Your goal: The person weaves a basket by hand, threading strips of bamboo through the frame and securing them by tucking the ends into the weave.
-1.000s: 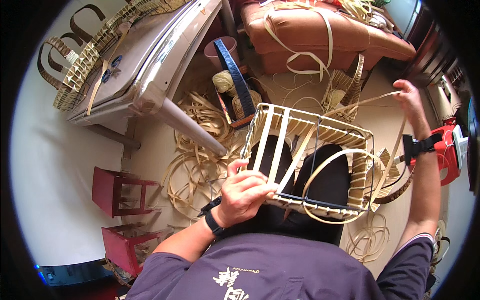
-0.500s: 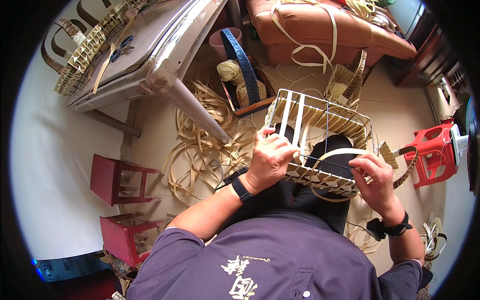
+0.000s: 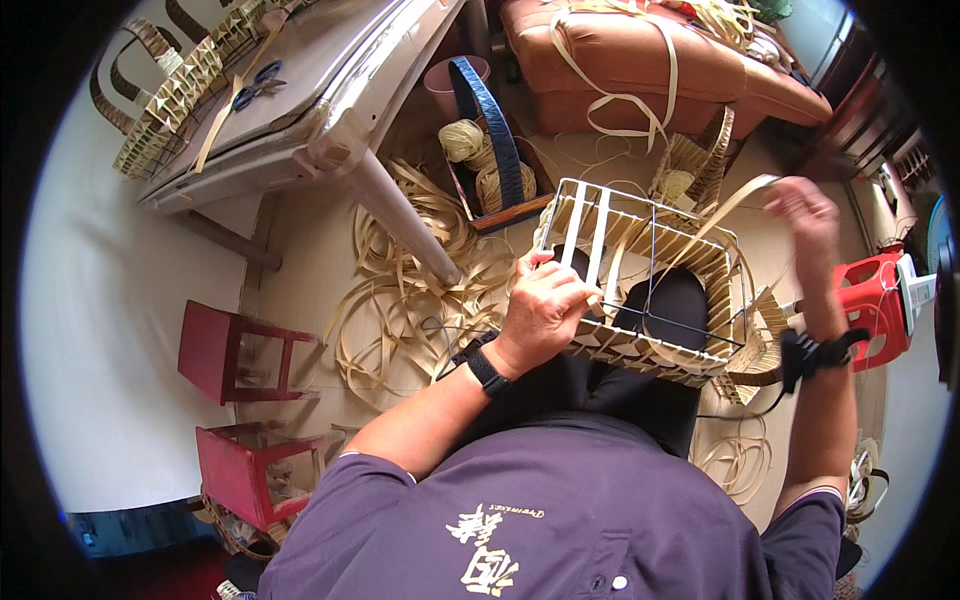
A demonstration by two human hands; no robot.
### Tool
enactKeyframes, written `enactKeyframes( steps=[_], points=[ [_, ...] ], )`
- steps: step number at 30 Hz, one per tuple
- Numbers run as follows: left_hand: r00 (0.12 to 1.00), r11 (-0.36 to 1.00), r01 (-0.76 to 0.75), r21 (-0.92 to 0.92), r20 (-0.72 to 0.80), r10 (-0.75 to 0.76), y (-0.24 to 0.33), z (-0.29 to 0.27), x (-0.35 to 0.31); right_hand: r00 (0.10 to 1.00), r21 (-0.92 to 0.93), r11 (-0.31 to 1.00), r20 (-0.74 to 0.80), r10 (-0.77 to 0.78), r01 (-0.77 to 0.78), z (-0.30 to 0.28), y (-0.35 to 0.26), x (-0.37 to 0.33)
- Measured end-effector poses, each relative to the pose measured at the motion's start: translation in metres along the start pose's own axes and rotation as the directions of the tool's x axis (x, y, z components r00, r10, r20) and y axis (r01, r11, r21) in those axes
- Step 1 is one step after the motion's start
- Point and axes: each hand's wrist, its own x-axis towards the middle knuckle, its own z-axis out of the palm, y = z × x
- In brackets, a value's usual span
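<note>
On my lap rests a rectangular basket with a dark wire frame and cream woven sides. White strips cross its open wire bottom on the left part, and my dark trousers show through the gaps. My left hand grips the near left edge of the basket, thumb and fingers closed on it. Raised off to the right, my right hand is blurred by motion. A long beige strip runs from the basket up to its fingertips, which look pinched on the strip's end.
A heap of loose beige strips covers the floor beside the table leg. A blue-handled basket holds cord balls. Scissors lie on the table. Red stools stand at left, another red stool at right.
My right hand has swung up and away to the right, drawing the beige strip out from the basket. My left hand keeps its hold at the same edge.
</note>
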Motion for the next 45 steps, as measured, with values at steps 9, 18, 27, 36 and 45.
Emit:
enactKeyframes(
  steps=[9, 18, 27, 36, 45],
  points=[
    [1.0, 1.0, 0.016, -0.008, -0.005, -0.016, -0.002, -0.001, 0.0, 0.935, -0.279, 0.956, 0.308, 0.176, -0.087, 0.062, -0.061, -0.054],
    [1.0, 1.0, 0.01, -0.022, -0.01, -0.011, -0.003, 0.001, -0.001, 0.845, 0.025, 0.94, 0.445, 0.295, -0.341, 0.158, -0.05, -0.128],
    [1.0, 1.0, 0.007, -0.008, 0.004, -0.007, -0.007, -0.004, -0.005, 0.6, 0.116, 0.765, 0.698, 0.391, -0.633, 0.165, -0.035, -0.132],
    [1.0, 1.0, -0.013, 0.022, -0.021, 0.013, -0.008, -0.007, -0.006, 0.516, -0.097, 0.995, 0.852, 0.088, -0.009, 0.12, -0.056, -0.124],
    [1.0, 1.0, -0.009, 0.03, -0.021, 0.009, -0.009, -0.007, -0.003, 0.437, 0.178, 0.81, 0.893, 0.106, -0.559, 0.033, -0.094, -0.14]
  ],
)
